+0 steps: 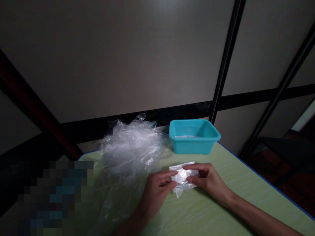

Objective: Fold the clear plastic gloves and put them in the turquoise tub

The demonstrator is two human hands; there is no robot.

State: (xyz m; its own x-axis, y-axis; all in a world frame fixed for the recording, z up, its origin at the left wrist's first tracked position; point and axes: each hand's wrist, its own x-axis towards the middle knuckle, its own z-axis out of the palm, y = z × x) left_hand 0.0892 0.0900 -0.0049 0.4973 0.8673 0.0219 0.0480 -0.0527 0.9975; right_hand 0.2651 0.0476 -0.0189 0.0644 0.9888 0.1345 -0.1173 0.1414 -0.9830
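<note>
A small folded piece of clear plastic, like a plastic bag (182, 177), lies between my two hands just above or on the green table. My left hand (161, 186) pinches its left edge between thumb and fingers. From the right, my right hand (205, 177) grips the other edge, with the thumb below and the fingers on top. The plastic is shiny and creased, and one corner hangs down toward me. Whether it touches the tabletop I cannot tell.
A big loose heap of clear plastic bags (133, 144) covers the table's left part. Behind my hands stands a turquoise plastic basin (193, 146) with something pale and flat inside. The green table (236, 183) has a blue edge; wardrobe panels (137, 59) rise behind it.
</note>
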